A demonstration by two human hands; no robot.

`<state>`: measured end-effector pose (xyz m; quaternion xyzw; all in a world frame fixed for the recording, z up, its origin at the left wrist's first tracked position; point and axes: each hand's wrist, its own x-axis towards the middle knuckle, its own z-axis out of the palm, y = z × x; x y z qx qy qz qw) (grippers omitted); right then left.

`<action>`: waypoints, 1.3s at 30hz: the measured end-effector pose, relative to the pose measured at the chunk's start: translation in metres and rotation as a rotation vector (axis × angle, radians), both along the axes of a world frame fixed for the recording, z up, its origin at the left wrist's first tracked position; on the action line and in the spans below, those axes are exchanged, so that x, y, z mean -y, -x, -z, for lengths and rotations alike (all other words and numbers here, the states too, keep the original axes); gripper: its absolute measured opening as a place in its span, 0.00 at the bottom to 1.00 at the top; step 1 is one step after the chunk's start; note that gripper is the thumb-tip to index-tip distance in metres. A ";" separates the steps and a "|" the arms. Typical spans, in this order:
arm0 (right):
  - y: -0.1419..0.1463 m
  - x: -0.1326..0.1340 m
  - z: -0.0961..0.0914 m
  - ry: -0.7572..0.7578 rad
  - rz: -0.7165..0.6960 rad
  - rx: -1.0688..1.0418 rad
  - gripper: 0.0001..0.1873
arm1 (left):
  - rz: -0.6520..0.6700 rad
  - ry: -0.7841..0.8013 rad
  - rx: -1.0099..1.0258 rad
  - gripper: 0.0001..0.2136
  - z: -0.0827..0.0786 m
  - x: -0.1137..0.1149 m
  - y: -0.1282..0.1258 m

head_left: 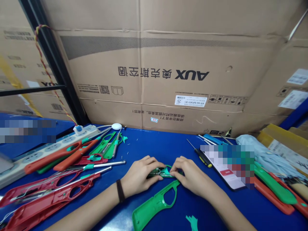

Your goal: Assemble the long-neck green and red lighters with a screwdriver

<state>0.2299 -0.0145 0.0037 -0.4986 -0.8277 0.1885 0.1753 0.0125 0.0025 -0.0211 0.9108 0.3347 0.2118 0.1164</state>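
Note:
My left hand [141, 175], with a dark band at its wrist, is closed around the body end of an opened green gas lighter [165, 172], which has wires and small parts inside. On the other end of this lighter, beside its light teal trigger, my right hand [187, 173] is closed in a pinch; its fingertips partly hide what they grip. Just below the hands lies an empty green lighter shell half [150, 205], with its finger loop close under my right hand. A loose teal trigger piece [192, 222] rests near the front edge of the view.
Opened red lighter halves [55, 200] with metal tubes lie at left, near orange lighters [77, 154] and a white power strip [51, 146]. At right are a screwdriver [201, 154], a phone [228, 173] and more lighters [274, 184]. A large cardboard box [158, 96] stands behind the blue tabletop.

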 end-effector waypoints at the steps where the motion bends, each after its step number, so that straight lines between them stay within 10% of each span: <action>1: 0.000 -0.002 0.000 0.033 0.016 -0.011 0.08 | 0.018 -0.015 -0.011 0.14 0.000 0.000 0.000; 11: -0.008 -0.023 0.015 0.397 0.218 -0.324 0.07 | 0.046 -0.155 -0.146 0.14 0.002 0.002 0.000; 27: -0.011 -0.014 0.008 -0.059 0.113 -0.202 0.11 | 0.025 -0.202 -0.178 0.13 0.003 0.001 0.000; 39: -0.007 -0.021 0.016 0.278 0.130 -0.275 0.10 | 0.043 -0.237 -0.193 0.13 0.001 0.001 -0.002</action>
